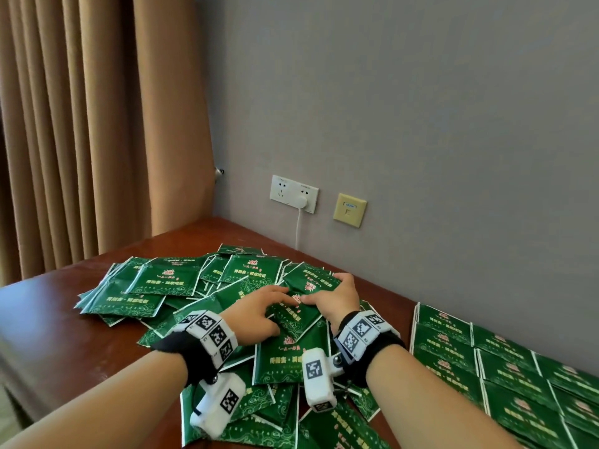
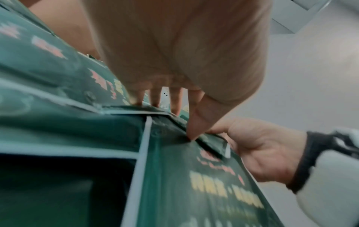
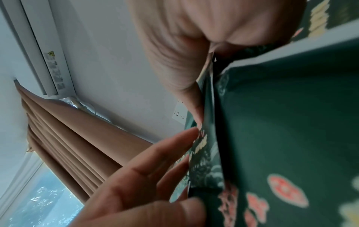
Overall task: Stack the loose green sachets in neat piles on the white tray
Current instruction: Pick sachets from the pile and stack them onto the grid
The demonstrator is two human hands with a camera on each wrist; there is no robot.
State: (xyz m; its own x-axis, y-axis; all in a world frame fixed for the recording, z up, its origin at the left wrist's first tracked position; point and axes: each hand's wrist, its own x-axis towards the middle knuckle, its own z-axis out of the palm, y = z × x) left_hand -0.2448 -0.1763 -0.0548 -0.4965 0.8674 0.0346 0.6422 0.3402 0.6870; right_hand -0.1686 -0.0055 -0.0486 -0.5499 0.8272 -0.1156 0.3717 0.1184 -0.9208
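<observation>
A heap of loose green sachets [image 1: 168, 286] covers the brown table [image 1: 58, 319]. Both hands meet at the middle of the heap. My left hand [image 1: 275, 306] lies with straight fingers on a sachet [image 1: 293, 320], its thumb tip pressing the foil, as the left wrist view shows [image 2: 191, 135]. My right hand [image 1: 327, 293] grips the far edge of a small bunch of sachets [image 1: 309, 281], thumb on top and fingers curled behind. The right wrist view shows that thumb [image 3: 194, 99] along a sachet's edge [image 3: 205, 153], with the left hand's fingers [image 3: 165, 153] flat against it. Neat piles of sachets [image 1: 505, 367] lie in rows at the right, covering whatever they rest on.
A grey wall [image 1: 421, 124] runs along the table's far side, with a socket and plugged-in white cable [image 1: 296, 202] and a yellow wall plate [image 1: 349, 209]. Tan curtains [image 1: 81, 124] hang at the left. Bare table shows left of the heap.
</observation>
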